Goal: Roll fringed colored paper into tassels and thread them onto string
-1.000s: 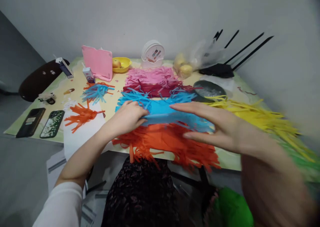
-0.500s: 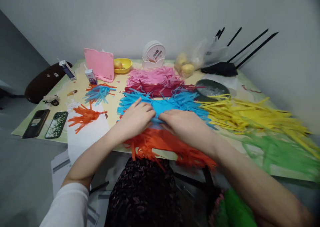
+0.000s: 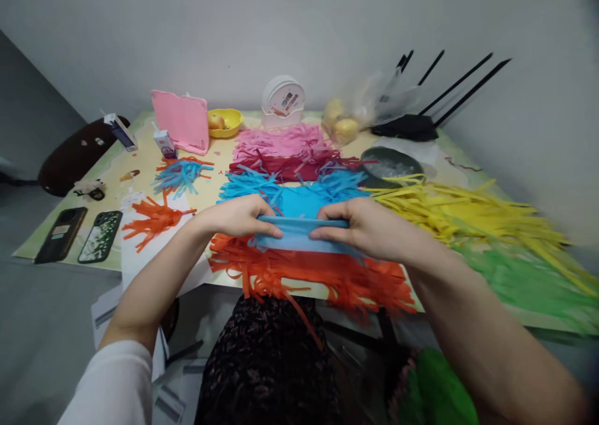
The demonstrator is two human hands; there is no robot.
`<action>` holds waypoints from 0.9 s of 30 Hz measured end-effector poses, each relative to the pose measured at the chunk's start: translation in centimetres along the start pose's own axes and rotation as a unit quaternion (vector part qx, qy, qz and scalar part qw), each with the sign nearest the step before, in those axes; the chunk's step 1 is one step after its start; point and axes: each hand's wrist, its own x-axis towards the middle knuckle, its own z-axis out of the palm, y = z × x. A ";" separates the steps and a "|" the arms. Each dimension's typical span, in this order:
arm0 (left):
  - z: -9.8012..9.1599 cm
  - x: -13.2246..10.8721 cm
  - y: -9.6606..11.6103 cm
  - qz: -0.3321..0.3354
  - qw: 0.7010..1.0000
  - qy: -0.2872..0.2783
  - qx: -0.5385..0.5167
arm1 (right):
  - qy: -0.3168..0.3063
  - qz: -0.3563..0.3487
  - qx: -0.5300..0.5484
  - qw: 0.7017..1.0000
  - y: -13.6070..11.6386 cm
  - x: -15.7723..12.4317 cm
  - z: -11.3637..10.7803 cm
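Observation:
A folded band of blue fringed tissue paper is raised between my two hands. At its left end my left hand pinches it with the thumb in front. On the right, my right hand grips it the same way. More blue fringed paper lies flat just behind it. Orange fringed paper is spread in front, its strips hanging over the table edge. Farther back are dark red fringed paper and pink fringed paper.
Yellow strips and green strips lie at the right. An orange tassel and a blue-orange tassel rest at the left, near two phones. A dark bowl and a black router stand behind.
My hands were close together over the blue paper; now they are farther apart, holding a folded blue band up toward me. More of the flat blue paper shows behind it.

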 end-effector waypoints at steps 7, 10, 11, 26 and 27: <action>-0.4 -0.2 0.5 0.003 0.999 -0.045 0.020 | 0.030 -0.020 -0.033 0.999 0.4 -0.5 0.9; -0.1 -0.2 0.3 0.027 0.997 -0.060 0.033 | 0.038 -0.017 -0.028 0.999 0.6 -1.0 1.5; 0.1 -0.1 0.1 0.037 0.997 -0.058 0.037 | 0.039 -0.013 -0.021 0.999 0.7 -1.2 1.7; 5.2 -2.3 -0.5 0.036 0.928 0.178 -0.325 | 0.218 0.038 0.275 0.936 0.6 -3.6 4.2; 5.4 -2.3 -0.7 0.046 0.921 0.187 -0.339 | 0.233 0.029 0.304 0.923 0.8 -3.6 4.7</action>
